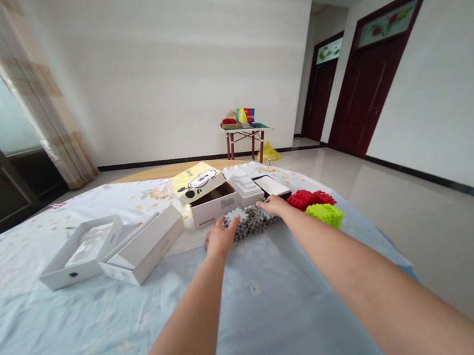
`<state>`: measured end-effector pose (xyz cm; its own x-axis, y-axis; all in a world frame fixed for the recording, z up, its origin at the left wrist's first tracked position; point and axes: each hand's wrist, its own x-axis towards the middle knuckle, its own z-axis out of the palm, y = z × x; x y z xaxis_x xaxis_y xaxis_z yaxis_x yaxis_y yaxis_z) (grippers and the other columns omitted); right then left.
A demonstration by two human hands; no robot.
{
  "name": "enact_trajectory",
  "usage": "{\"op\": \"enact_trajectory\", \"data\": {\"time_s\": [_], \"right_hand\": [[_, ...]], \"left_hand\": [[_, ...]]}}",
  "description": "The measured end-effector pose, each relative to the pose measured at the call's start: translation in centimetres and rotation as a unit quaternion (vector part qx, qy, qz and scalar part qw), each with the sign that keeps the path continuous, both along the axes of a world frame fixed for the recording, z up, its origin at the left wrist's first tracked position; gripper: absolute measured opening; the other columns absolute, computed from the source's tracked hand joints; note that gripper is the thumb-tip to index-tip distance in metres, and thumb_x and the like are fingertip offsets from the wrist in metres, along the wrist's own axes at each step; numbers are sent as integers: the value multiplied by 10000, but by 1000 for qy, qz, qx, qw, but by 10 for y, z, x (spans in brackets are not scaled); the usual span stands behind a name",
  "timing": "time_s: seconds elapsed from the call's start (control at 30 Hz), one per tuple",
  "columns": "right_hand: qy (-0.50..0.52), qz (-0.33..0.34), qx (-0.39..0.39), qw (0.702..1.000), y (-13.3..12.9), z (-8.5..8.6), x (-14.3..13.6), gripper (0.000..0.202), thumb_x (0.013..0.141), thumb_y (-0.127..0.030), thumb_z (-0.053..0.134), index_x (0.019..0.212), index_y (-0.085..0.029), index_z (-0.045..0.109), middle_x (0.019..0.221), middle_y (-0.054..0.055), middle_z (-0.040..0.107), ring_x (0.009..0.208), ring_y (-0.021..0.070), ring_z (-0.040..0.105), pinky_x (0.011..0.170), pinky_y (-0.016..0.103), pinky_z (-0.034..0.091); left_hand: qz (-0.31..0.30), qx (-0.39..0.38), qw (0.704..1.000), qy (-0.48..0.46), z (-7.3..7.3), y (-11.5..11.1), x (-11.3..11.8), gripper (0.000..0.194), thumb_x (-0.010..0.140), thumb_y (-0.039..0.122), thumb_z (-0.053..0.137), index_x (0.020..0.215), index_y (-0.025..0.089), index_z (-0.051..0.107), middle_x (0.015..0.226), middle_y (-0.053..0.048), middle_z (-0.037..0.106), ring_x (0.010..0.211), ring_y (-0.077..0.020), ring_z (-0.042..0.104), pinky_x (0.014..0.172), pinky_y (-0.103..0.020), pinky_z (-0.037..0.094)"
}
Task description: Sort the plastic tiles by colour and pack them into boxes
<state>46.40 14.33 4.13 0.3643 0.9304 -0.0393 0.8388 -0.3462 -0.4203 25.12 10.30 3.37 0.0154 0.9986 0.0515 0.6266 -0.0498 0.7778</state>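
A bundle of grey toothed plastic pieces (252, 222) lies on the cloth in front of me, with a lighter grey piece on top at its left. My left hand (220, 238) is closed around the left end, its thumb and fingers on the pieces. At the right end, my right hand (274, 205) grips the bundle with bent fingers, partly hidden behind the hand. Just right of that hand sit red toothed pieces (302, 199) and a lime-green toothed stack (325, 215). Behind the bundle stands an open white box (210, 211) with a yellow cartoon lid (198, 181) tilted on it.
Left of my hands are an open white box (59, 276) with an insert and a long white box (144, 252). White trays (246, 191) and a black-edged box (272, 185) stand behind. A floral cloth (63, 336) covers the table. Farther off is a small loaded table (245, 132).
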Motion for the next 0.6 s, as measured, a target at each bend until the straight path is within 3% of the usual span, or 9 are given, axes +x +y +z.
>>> {"op": "enact_trajectory", "data": {"time_s": [0.17,0.3,0.6], "right_hand": [[8,28,2,1000,-10,-1,-8,568,768,-564,461,1063,-100,603,1117,177,621,1052,283,574,821,299,427],[20,63,7,998,-24,2,-17,488,778,-537,473,1005,-138,638,1075,143,649,1026,258,589,799,267,429],[34,128,33,991,-75,4,-43,486,755,-562,504,1025,-174,614,1070,99,650,1009,234,584,827,279,421]], "left_hand": [[12,-19,1000,16,1,-4,6,654,732,605,450,1228,183,511,1204,-157,584,1134,-322,497,915,-416,341],[9,-16,999,28,0,-14,0,645,748,597,431,1241,187,492,1198,-144,590,1149,-295,493,936,-390,329],[6,-11,996,92,6,-71,-17,622,775,579,376,1225,160,473,1190,-170,586,1141,-319,492,943,-440,299]]}}
